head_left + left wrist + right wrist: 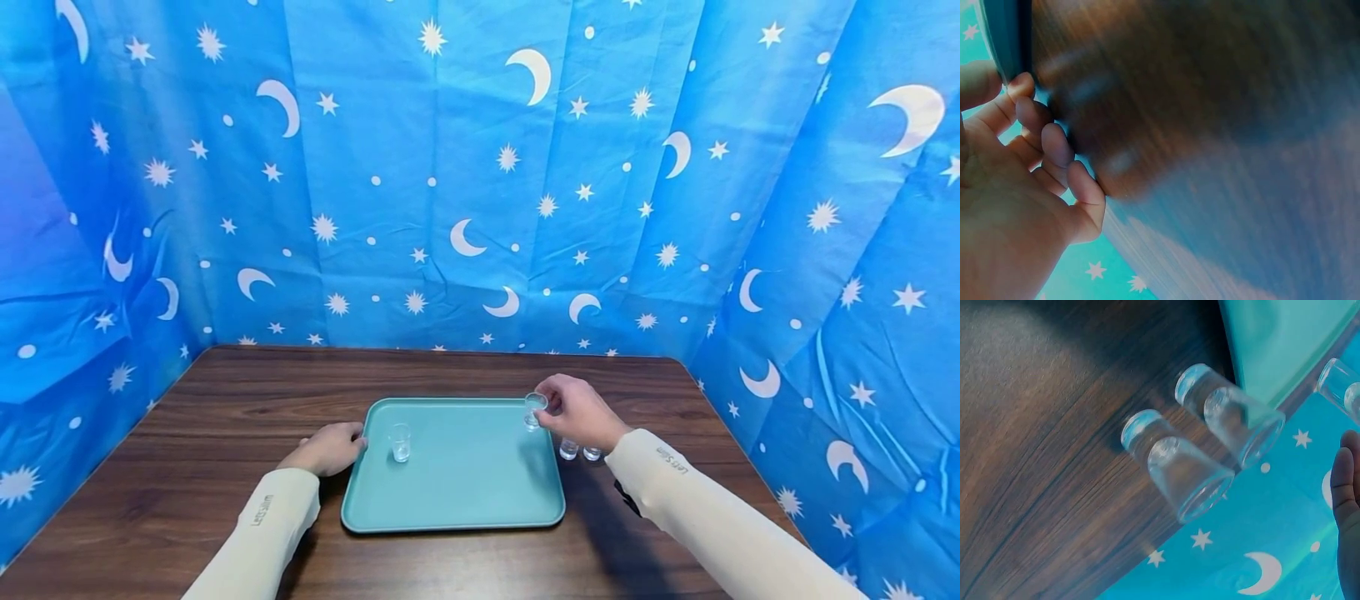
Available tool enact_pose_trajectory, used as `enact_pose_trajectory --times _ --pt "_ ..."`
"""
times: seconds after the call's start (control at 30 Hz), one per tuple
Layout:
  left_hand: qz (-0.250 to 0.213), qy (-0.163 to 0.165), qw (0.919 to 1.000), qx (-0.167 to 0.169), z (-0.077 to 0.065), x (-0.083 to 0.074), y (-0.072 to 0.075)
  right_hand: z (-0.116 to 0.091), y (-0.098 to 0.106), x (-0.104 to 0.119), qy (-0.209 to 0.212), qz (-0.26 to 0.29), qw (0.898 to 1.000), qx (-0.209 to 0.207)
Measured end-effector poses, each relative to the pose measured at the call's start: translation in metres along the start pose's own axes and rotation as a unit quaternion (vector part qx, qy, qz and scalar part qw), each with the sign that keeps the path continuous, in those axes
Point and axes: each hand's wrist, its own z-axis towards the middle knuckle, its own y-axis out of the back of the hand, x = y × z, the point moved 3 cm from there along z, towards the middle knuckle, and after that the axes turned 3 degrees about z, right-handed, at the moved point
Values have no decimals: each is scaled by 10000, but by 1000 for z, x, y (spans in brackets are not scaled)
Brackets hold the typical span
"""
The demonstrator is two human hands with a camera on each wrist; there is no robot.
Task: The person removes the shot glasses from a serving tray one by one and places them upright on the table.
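Note:
A teal tray [465,483] lies on the wooden table. At its left edge my left hand [330,448] pinches the rim between thumb and forefinger; the left wrist view has the tray's side [1013,37] at those fingertips. My right hand [581,412] holds a small clear shot glass [533,410] upright by its side, over the tray's back right corner. Only part of that glass [1342,387] shows in the right wrist view. Another shot glass [401,443] stands upright on the tray's left part.
Two more clear shot glasses [1229,415] [1175,465] stand side by side on the table [255,392], just right of the tray and below my right forearm. A blue curtain [420,183] with moons and stars hangs behind the table and along both sides.

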Motion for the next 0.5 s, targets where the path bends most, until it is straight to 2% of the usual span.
enact_pose_trajectory --times 0.5 --pt "-25 -2 10000 -20 2 -1 -1 -16 35 -29 -42 -62 9994 -325"
